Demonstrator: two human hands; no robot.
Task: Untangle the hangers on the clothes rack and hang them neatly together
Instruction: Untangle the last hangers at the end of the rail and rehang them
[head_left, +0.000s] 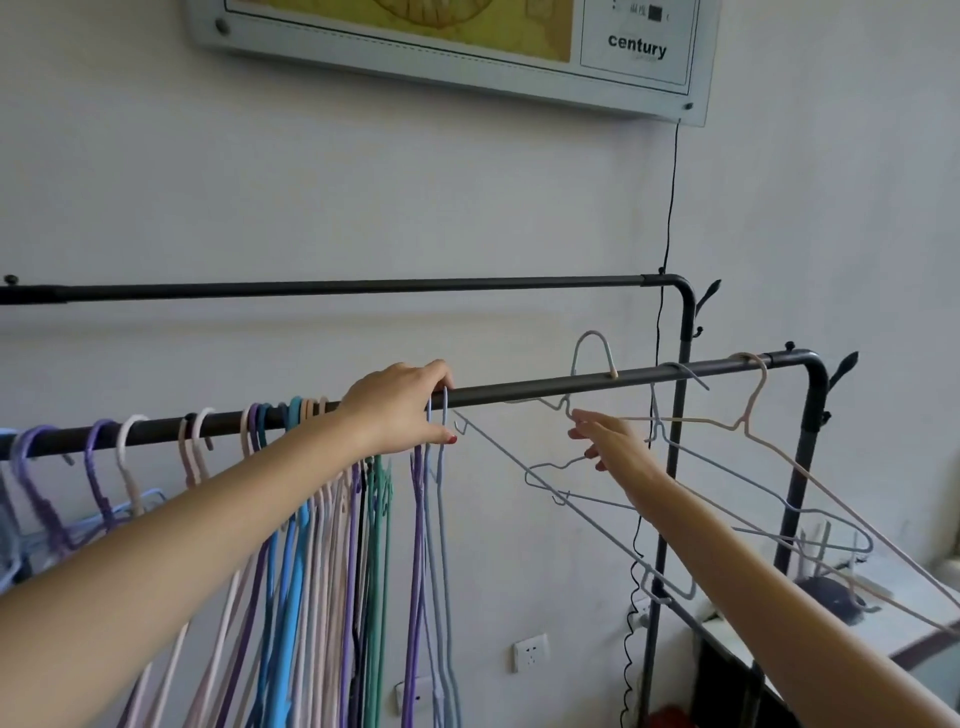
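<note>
Head view.

Surroundings: black cord (670, 208) hanging from a wall panel (452, 47) marked "century", passing behind both rails. Rear rail (337, 287) bare. White wall sockets (531, 652) low on the wall. Pale counter (810, 618) at lower right, carrying a dark rounded item, partly screened by hanger wires.

Room: plain white wall; black double-rail rack, corner post (810, 415) at right.

Task items: front rail (519, 387) carries a packed bunch of hangers (332, 519) left of centre, in purple, pink, blue and green, hooks close together. Loose purple and white hangers (104, 467) further left, spaced apart. Right of centre, tangled hangers (675, 467), blue and pink, crossing one another at angles; one blue hook (592, 353) stands above the rail.

Hands: left hand (400, 405) on the front rail, fingers closed round the hook of a blue hanger (441, 493) at the bunch's right edge. Right hand (608, 441) just below the rail, fingertips pinching the neck of a tangled hanger.
</note>
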